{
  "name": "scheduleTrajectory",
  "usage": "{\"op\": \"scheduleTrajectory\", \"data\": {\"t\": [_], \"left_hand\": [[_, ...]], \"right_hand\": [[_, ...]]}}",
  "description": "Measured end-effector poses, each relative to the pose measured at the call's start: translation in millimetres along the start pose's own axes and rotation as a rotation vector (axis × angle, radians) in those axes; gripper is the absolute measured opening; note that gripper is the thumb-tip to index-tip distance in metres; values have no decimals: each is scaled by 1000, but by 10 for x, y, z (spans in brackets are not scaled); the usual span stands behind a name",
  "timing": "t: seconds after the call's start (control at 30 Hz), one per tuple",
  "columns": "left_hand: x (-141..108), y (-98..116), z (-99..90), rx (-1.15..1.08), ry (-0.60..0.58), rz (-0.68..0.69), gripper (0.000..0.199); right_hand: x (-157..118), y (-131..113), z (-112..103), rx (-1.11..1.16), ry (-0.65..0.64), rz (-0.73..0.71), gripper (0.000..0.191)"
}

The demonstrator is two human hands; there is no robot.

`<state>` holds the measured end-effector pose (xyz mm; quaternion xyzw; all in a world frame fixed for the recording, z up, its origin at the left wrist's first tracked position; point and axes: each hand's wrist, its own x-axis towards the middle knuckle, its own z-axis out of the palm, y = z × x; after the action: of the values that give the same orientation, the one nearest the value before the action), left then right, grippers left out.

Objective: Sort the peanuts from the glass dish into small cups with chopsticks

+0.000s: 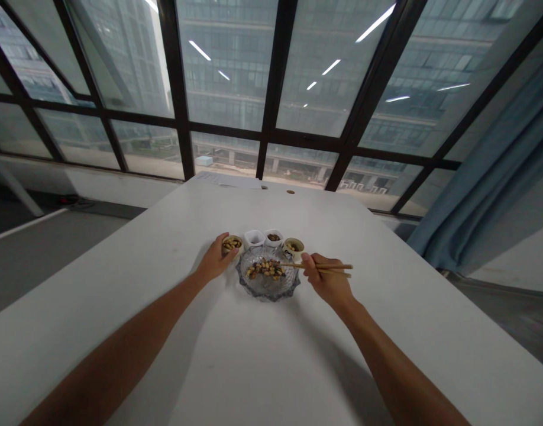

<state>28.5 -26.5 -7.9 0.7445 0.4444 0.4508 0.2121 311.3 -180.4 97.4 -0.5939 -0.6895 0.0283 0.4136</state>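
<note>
My left hand (216, 258) is wrapped round the side of a small cup (233, 244) with nuts in it, at the left. In my right hand (325, 276) is a pair of wooden chopsticks (338, 268), their tips reaching over a clear glass dish (268, 294). Mixed nuts and dark seeds (266, 269) lie in that dish. Behind it stand a white cup (254, 238) that looks nearly empty and another white cup (274, 238) with dark bits. A cream cup (293, 247) with dark lettering and some pieces inside stands near my right fingers.
The white table (236, 367) runs forward to large windows. Papers (229, 180) lie at its far edge, near two small round holes. A blue curtain (488, 171) hangs at the right.
</note>
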Motion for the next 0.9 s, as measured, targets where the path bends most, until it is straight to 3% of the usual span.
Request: {"op": "scheduleTrajectory", "data": {"t": [0.1,0.27,0.43,0.6,0.7,0.9], "left_hand": [[3,-1,1,-1,-3,-4,62],[2,-13,-1,-4,-10,-2,64],[-2,-7,-3,-7,-9,-9,64],[-11,7,-6,-9,6,-7,64],[-16,10,-16,6,3,-10,63],[-11,16,-31,27,-13,-10,67]], "right_hand": [[-25,-27,89,7,30,24,54],[-70,-17,236,-20,-58,-40,52],[-93,-13,274,-21,-130,-134,49],[-108,30,288,51,-117,-153,53],[-97,111,296,195,-43,-9,54],[20,353,292,763,216,427,56]]}}
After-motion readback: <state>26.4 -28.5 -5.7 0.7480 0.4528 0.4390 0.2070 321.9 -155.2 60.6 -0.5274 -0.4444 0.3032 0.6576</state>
